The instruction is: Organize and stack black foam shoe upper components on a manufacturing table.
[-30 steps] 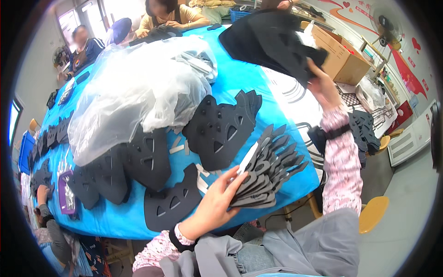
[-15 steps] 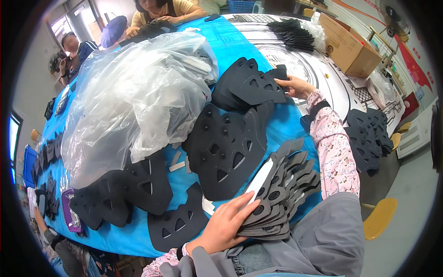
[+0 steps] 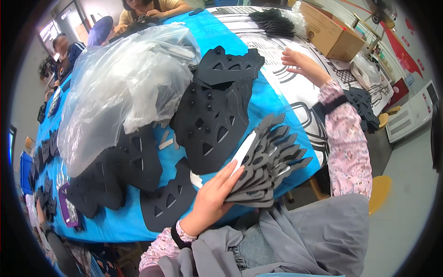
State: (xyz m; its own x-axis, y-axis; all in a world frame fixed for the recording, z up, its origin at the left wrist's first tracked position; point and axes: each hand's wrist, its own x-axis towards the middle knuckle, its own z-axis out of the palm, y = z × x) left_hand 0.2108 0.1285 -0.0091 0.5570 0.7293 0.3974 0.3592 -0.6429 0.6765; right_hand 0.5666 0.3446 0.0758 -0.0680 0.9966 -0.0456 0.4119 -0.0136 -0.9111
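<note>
My left hand (image 3: 211, 196) grips the left end of a fanned stack of grey foam pieces (image 3: 265, 166), its fingers stretched over the top. A white strip (image 3: 244, 147) lies along that stack, beside my fingertips. Out over the white printed sheet, my right hand (image 3: 302, 63) is open with its fingers apart and nothing in it. To its left lies a pile of black shaped foam pads (image 3: 226, 64) with triangular cut-outs. Larger black pads (image 3: 210, 120) with studs sit nearer me, and a single black pad (image 3: 168, 198) lies by the front edge.
A clear plastic bag (image 3: 124, 83) bulges across the left of the blue table cover (image 3: 286, 99). At the far right stand a cardboard box (image 3: 330, 32) and a black stack (image 3: 272, 23). A purple tray (image 3: 68, 205) lies at left. Other people sit at the far side and left.
My right hand has let go of the far pile of black pads and moved right, opening. My left hand stays on the grey stack. The whole view has shifted slightly.
</note>
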